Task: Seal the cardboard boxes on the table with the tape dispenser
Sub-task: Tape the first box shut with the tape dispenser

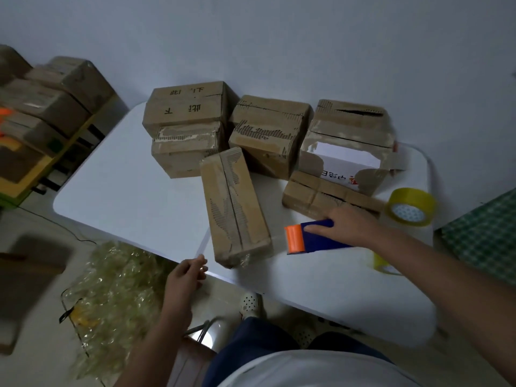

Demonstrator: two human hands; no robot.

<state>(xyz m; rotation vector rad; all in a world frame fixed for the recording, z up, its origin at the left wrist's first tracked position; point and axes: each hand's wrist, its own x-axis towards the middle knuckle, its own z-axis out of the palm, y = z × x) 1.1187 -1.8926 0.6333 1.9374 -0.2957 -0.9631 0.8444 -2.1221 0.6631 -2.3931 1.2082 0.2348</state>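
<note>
Fingers (339, 217) of the right hand (352, 223) curl over the blue dispenser (317, 237), gripping it flat on the bench (134, 191); its orange roller points away from them toward a long box (234, 205) just beside it. Left hand (187, 271) hangs off the bench edge, fingers loosely curled; whether they pinch a clear tape strip is blurred. Beyond the right fingers lie a flat box (318, 195) and a yellow roll (410, 207). Farther back stand stacked boxes (184, 127). Crumpled tape waste (111, 297) lies below the left hand.
</note>
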